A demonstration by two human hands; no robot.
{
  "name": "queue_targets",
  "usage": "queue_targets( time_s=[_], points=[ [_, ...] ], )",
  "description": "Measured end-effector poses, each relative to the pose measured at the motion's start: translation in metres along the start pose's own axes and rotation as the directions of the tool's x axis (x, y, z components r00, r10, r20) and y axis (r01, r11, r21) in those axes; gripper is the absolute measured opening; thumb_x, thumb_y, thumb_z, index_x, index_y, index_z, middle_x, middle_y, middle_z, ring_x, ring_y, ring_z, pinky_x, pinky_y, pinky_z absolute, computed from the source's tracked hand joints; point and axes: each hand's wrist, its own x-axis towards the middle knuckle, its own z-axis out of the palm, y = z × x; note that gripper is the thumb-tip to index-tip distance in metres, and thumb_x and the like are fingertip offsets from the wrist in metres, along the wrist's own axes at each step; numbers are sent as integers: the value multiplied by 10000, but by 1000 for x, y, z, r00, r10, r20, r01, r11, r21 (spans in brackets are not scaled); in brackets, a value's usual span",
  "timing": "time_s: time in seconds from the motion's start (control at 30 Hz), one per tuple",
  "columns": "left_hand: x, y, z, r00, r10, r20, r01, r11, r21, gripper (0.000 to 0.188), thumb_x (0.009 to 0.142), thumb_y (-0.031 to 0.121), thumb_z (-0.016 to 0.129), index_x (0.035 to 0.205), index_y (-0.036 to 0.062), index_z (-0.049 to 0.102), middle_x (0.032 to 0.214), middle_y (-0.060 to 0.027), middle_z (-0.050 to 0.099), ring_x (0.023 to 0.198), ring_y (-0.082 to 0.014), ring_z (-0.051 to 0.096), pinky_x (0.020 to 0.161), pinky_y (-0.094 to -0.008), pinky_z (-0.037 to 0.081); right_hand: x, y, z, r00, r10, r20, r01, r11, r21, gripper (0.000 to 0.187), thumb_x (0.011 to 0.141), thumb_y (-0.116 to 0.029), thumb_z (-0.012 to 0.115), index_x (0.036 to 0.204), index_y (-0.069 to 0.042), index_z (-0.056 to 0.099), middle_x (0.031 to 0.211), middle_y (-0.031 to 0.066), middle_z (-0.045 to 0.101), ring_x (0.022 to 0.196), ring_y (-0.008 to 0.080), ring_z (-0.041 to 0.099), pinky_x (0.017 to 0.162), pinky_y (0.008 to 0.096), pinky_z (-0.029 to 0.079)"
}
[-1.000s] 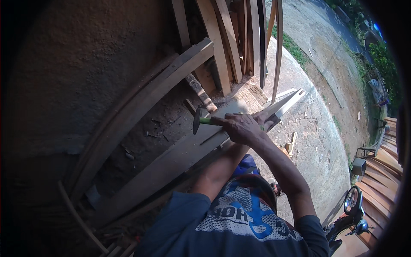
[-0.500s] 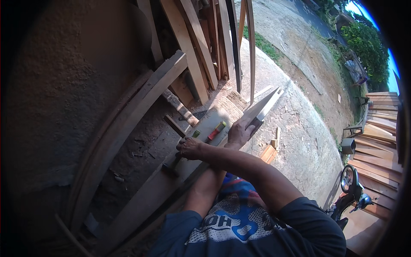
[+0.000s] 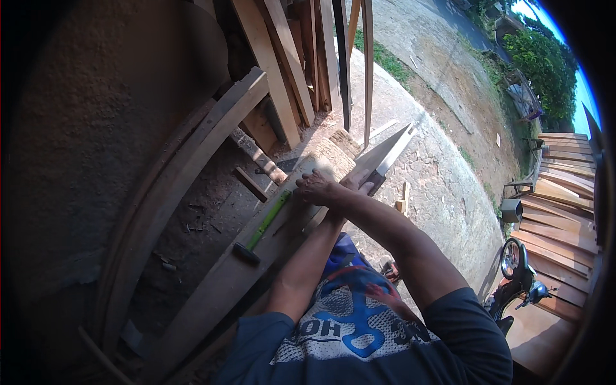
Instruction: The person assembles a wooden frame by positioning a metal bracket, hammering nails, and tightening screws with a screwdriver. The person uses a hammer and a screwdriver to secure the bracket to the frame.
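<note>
My arms cross, the right forearm lying over the left. My left hand [image 3: 357, 182] grips a long wooden piece [image 3: 393, 151] with a slot cut near its far end, half sunlit. My right hand [image 3: 318, 188] has curled fingers low over the thick plank [image 3: 212, 295], close beside my left hand; what it holds, if anything, is hidden. A hammer [image 3: 267, 223] with a bright green handle and dark head lies on the plank just below my right hand. The red-and-yellow handle seen earlier is out of sight at my right hand.
A curved wooden frame [image 3: 186, 160] stands at left beside a rough wall. Upright boards [image 3: 276, 58] lean at the back. A short wood strip [image 3: 251, 184] lies beyond the plank's left edge. Cracked concrete [image 3: 443, 186], stacked planks [image 3: 558, 224] and a motorcycle [image 3: 523, 282] are at right.
My right hand has let go of the hammer and moved right, to where the red-and-yellow handle lay. The hammer now rests uncovered on the plank. My left hand keeps its grip.
</note>
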Motion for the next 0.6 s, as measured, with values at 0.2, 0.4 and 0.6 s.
queue_targets(
  time_s=[0.2, 0.4, 0.6],
  points=[
    [14, -32, 5, 997, 50, 53, -35, 967, -254, 556, 996, 281, 683, 1477, 26, 571, 1389, -232, 654, 1313, -349, 622, 1086, -403, 497, -88, 30, -105, 976, -91, -198, 48, 977, -210, 129, 940, -334, 689, 1054, -349, 749, 1027, -52, 642, 1053, 178, 605, 895, 392, 412],
    [9, 8, -14, 985, 67, 157, -32, 976, -216, 456, 995, 156, 661, 1441, 66, 636, 1287, -197, 727, 1197, -288, 698, 1052, -351, 522, -260, 57, -224, 958, 280, -59, -281, 960, -15, 513, 859, 24, 651, 1347, -133, 621, 1145, 104, 601, 1011, 291, 674, 733, 426, 552],
    [8, -8, -9, 986, 91, 141, -32, 926, -377, 450, 997, 98, 635, 1446, 68, 637, 1253, -151, 752, 1134, -227, 718, 1005, -324, 546, -309, 46, -246, 948, 256, -186, -221, 957, 188, 263, 938, -21, 698, 1192, -88, 688, 1108, 115, 659, 1019, 323, 703, 814, 448, 584]
  ],
)
